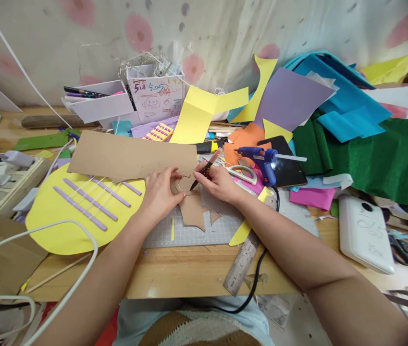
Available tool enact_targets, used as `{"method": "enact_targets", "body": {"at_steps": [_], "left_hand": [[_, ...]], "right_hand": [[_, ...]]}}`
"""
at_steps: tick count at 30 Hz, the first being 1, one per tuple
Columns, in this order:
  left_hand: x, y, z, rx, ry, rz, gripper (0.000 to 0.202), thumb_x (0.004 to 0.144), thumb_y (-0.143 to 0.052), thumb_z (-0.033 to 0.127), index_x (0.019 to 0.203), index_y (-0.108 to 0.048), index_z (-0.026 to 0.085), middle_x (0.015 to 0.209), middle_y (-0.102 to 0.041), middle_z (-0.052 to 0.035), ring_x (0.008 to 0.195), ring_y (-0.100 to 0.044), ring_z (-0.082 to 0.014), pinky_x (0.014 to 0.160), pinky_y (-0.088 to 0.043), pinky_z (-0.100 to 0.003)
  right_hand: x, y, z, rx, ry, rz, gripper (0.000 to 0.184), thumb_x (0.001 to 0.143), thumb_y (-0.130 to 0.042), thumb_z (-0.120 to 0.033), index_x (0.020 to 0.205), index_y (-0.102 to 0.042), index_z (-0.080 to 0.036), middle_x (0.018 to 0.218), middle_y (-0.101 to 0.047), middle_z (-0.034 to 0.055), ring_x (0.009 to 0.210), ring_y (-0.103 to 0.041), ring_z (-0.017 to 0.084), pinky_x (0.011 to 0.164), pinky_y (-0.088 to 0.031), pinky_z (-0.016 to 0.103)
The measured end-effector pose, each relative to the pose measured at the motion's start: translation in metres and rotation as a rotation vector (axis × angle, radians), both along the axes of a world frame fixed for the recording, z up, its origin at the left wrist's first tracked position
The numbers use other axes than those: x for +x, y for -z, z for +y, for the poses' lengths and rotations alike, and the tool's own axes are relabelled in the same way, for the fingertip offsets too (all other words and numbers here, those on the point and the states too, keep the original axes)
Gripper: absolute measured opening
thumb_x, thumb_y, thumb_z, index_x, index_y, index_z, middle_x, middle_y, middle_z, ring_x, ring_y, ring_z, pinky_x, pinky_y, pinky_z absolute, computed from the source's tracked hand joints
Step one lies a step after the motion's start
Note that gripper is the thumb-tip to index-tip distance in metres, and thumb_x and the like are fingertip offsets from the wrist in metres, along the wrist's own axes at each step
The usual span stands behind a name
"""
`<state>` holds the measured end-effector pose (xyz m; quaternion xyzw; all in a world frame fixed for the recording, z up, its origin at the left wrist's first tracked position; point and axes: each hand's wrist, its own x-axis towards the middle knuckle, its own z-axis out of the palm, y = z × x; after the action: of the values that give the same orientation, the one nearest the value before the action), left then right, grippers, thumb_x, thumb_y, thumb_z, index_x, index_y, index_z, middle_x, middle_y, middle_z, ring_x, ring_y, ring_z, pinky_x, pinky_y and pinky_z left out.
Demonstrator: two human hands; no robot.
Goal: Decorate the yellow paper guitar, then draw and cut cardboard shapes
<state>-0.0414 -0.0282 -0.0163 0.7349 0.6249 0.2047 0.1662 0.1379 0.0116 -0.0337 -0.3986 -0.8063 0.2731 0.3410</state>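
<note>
My right hand (pixel 221 182) is closed around a dark, dotted pen (pixel 205 170), its tip down on brown cardboard. My left hand (pixel 160 192) holds a small cut cardboard piece (pixel 185 183) down, thumb on its near side and fingers on its far side. Under and nearer to me lies another cardboard part (pixel 193 216) with curved edges. A long cardboard strip (pixel 131 154) stretches away behind my left hand. All of this rests on or by a grey cutting mat (pixel 218 235). Small cardboard scraps (pixel 214 217) lie beside the pieces.
Left is a yellow paper oval (pixel 48 211) with purple sticks and white strings. A blue glue gun (pixel 261 156), white-handled scissors (pixel 243 174) and a metal ruler (pixel 241 264) lie right. Farther right are a white power bank (pixel 364 235) and green felt (pixel 373 163). A white cable (pixel 77 223) loops at left.
</note>
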Motion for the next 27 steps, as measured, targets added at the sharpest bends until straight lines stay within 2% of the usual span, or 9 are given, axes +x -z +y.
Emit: {"method": "enact_targets", "body": {"at_steps": [14, 21, 24, 27], "left_hand": [[-0.0001, 0.0008, 0.0001, -0.002, -0.005, -0.005, 0.051, 0.069, -0.065, 0.025, 0.116, -0.047, 0.022, 0.112, -0.065, -0.0026, 0.110, -0.048, -0.0266, 0.095, -0.032, -0.043], [-0.0009, 0.0027, 0.0007, 0.004, -0.007, -0.004, 0.052, 0.069, -0.065, 0.025, 0.117, -0.046, 0.022, 0.113, -0.065, -0.0026, 0.110, -0.048, -0.0271, 0.094, -0.033, -0.043], [-0.0007, 0.0027, 0.0012, 0.005, -0.008, -0.006, 0.052, 0.068, -0.065, 0.025, 0.117, -0.046, 0.022, 0.113, -0.065, -0.0021, 0.109, -0.047, -0.0267, 0.095, -0.033, -0.043], [0.0001, 0.0015, 0.0009, -0.001, -0.013, -0.008, 0.051, 0.068, -0.065, 0.025, 0.116, -0.047, 0.023, 0.112, -0.065, -0.0024, 0.110, -0.047, -0.0269, 0.095, -0.033, -0.043]], "right_hand": [[0.0028, 0.0029, 0.0021, -0.022, 0.038, 0.014, 0.029, 0.086, -0.042, -0.036, 0.063, -0.040, -0.019, 0.073, -0.057, 0.0037, 0.054, -0.042, 0.009, 0.054, -0.034, 0.026], [0.0063, 0.0045, 0.0024, 0.046, 0.049, -0.040, 0.035, 0.085, -0.043, -0.037, 0.058, -0.029, -0.021, 0.060, -0.052, 0.0012, 0.049, -0.036, 0.008, 0.050, -0.028, 0.026], [0.0064, 0.0043, 0.0020, 0.080, 0.043, -0.044, 0.034, 0.085, -0.043, -0.036, 0.058, -0.030, -0.021, 0.057, -0.050, 0.0002, 0.048, -0.037, 0.008, 0.050, -0.028, 0.025], [0.0055, 0.0023, 0.0006, 0.090, 0.028, -0.026, 0.029, 0.087, -0.041, -0.033, 0.062, -0.037, -0.019, 0.065, -0.055, 0.0017, 0.050, -0.039, 0.008, 0.052, -0.031, 0.025]]}}
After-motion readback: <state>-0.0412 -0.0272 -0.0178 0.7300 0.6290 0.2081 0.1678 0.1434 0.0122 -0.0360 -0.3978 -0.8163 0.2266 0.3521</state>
